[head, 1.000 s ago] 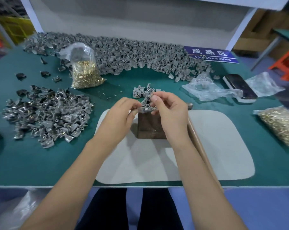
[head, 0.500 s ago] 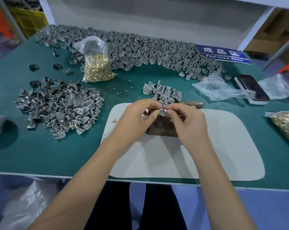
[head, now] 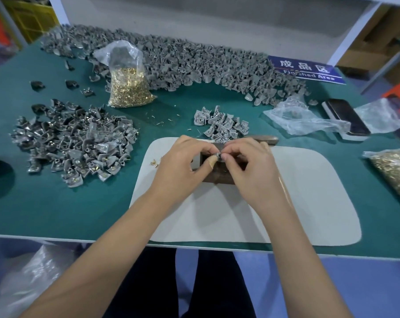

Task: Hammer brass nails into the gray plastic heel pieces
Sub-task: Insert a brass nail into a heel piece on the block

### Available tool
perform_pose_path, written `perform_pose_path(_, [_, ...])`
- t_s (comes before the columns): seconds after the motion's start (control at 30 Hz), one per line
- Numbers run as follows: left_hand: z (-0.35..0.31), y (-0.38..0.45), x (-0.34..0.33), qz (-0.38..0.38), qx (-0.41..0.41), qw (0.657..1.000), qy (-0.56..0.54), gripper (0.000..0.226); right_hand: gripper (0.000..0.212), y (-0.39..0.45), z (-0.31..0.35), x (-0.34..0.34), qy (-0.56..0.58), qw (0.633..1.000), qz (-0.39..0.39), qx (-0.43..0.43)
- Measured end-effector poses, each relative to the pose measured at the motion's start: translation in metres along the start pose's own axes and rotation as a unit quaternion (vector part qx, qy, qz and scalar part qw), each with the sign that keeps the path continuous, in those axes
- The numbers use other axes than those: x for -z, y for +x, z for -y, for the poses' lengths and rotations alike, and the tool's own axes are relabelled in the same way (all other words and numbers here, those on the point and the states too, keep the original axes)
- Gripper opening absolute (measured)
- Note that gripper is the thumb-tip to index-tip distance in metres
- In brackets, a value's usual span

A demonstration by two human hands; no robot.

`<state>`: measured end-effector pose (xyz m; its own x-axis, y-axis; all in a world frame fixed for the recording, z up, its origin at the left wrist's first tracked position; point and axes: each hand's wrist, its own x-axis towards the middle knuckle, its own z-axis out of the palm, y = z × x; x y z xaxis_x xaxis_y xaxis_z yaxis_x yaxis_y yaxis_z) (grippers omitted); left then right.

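Over the dark block (head: 219,174) on the pale mat (head: 286,203), a gray heel piece (head: 218,155) sits pinched between the left hand (head: 183,166) and the right hand (head: 251,171), both sets of fingertips curled onto it, apparently seating a brass nail (too small to see for certain) before any hammering. Just beyond lies a small unfinished pile (head: 222,125), nail bags (head: 129,88) wait further out, and the nailed heap (head: 79,143) at left plus the long back row (head: 194,63) suggest a job well underway.
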<state>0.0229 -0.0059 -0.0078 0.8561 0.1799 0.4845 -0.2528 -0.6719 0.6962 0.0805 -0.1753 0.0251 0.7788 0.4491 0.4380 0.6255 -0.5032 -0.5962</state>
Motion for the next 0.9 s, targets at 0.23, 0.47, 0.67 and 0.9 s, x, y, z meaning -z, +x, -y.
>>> perform_pose_path(0.23, [0.0, -0.001, -0.001, -0.026, 0.013, 0.999, -0.014, 0.009, 0.007, 0.003, 0.009, 0.004, -0.05, 0.998, 0.041, 0.022])
perform_pose_path(0.47, [0.002, -0.001, -0.001, -0.039, 0.013, 0.999, -0.008, 0.008, 0.008, 0.008, 0.013, 0.005, -0.092, 0.993, 0.066, 0.036])
perform_pose_path(0.67, [0.003, 0.001, 0.002, -0.043, 0.025, 0.999, -0.018, 0.006, 0.007, 0.015, 0.012, 0.005, -0.097, 0.991, 0.084, 0.033])
perform_pose_path(0.9, [0.006, 0.0, 0.001, -0.046, 0.034, 0.997, -0.043, 0.006, 0.007, 0.026, 0.008, 0.007, -0.072, 0.988, 0.13, 0.029])
